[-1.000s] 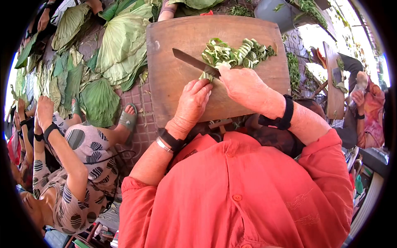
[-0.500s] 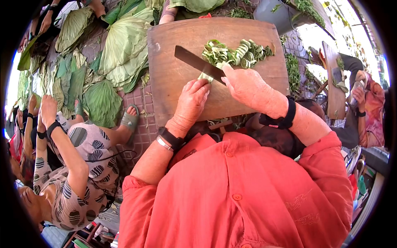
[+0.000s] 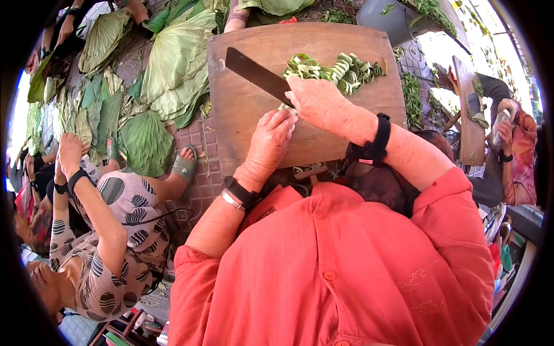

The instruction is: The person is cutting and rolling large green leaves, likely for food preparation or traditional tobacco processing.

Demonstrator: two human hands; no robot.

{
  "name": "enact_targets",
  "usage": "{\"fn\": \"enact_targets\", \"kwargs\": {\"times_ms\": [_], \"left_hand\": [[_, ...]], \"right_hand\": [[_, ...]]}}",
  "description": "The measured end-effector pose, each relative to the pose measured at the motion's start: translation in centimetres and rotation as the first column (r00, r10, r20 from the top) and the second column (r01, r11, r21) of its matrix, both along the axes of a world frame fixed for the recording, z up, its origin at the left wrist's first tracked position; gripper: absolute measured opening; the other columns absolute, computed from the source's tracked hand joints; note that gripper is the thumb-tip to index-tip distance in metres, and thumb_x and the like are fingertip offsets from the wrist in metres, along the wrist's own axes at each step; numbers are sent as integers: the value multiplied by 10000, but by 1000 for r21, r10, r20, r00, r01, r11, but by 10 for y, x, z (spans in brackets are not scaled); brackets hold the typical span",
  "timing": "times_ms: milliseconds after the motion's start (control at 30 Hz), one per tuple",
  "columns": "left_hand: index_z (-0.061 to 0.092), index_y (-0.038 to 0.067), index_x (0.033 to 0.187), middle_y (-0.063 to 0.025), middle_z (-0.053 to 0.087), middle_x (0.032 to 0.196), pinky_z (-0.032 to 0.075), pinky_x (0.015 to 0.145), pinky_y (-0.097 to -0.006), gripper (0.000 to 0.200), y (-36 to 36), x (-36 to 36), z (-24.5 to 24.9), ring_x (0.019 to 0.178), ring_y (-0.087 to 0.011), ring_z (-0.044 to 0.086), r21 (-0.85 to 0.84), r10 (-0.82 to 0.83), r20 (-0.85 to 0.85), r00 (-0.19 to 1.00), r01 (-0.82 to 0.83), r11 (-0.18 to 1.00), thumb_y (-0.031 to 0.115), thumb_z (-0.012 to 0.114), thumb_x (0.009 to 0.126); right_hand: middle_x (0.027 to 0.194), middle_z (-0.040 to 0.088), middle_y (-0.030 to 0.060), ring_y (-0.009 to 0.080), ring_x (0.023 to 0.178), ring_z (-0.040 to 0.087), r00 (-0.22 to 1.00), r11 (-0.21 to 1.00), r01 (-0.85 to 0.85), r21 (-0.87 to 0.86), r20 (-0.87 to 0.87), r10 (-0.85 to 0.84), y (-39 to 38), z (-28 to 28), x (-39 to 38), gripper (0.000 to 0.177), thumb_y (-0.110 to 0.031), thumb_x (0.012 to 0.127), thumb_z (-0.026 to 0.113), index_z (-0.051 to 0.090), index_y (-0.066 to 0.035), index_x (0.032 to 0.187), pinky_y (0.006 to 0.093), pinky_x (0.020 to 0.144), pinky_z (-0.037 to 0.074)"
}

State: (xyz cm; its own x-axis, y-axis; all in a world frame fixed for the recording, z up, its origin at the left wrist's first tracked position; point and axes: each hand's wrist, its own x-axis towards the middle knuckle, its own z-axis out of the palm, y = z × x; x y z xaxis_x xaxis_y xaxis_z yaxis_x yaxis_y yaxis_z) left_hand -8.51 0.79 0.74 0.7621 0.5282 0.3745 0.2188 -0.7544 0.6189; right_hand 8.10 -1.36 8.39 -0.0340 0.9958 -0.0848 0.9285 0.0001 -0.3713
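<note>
My right hand (image 3: 323, 104) is closed round the handle of a dark, broad-bladed knife (image 3: 257, 73), whose blade reaches up and left over the wooden board (image 3: 242, 130). Just below the blade, my left hand (image 3: 271, 138) has its fingers pressed together on a small pale green piece (image 3: 287, 107), mostly hidden by the fingers and the knife. Behind my right hand, curled green slices (image 3: 346, 70) lie in a loose heap on the board.
Large green leaves (image 3: 173, 63) spread over the tiled ground at the left. A seated person (image 3: 109, 242) in a patterned outfit is at my left, another person (image 3: 522, 155) at the far right. A grey bucket (image 3: 378, 20) stands behind the board.
My right hand and the knife have moved left and slightly up, away from the heap of slices. My left hand stays nearly where it was.
</note>
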Motion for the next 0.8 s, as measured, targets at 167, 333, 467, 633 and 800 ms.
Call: {"fn": "enact_targets", "kwargs": {"times_ms": [167,333,467,633,800], "left_hand": [[633,37,1011,-89,593,1080,458,881,-373,238,-1,0,-1,993,-290,553,-11,4,10,1000,-4,1000,30,630,773],[635,37,1013,-90,590,1084,458,882,-374,239,-1,0,-1,995,-292,551,-19,12,2,1000,-12,1000,27,627,774],[629,34,1026,-109,596,1080,471,856,-377,253,-2,-1,3,985,-313,548,-84,22,38,999,-19,996,16,651,775],[615,29,1044,-130,594,1063,466,842,-372,324,-2,-13,23,986,-317,541,-109,228,15,973,-225,968,82,713,740],[555,21,1062,-139,571,953,482,713,-346,305,-12,-15,29,796,-297,581,-355,275,-231,933,-344,869,138,681,810]], "right_hand": [[676,602,194,371,673,625,999,997,39,-63,-35,-41,-28,16,15,144,-139,876,536,481,-7,895,454,580,490],[692,603,198,377,675,621,999,993,11,-116,-44,-17,-44,22,9,123,-126,886,499,479,-5,899,457,589,485],[704,606,195,367,681,628,999,992,-9,-125,-43,3,-41,19,9,97,-82,853,487,478,4,897,453,589,492],[705,612,191,356,685,637,999,995,-34,-97,-7,33,-38,19,8,110,-54,813,501,477,12,897,446,590,501],[704,615,197,358,681,640,1000,993,-29,-115,-1,29,-38,19,8,118,-49,808,504,474,18,901,439,579,505]]}}
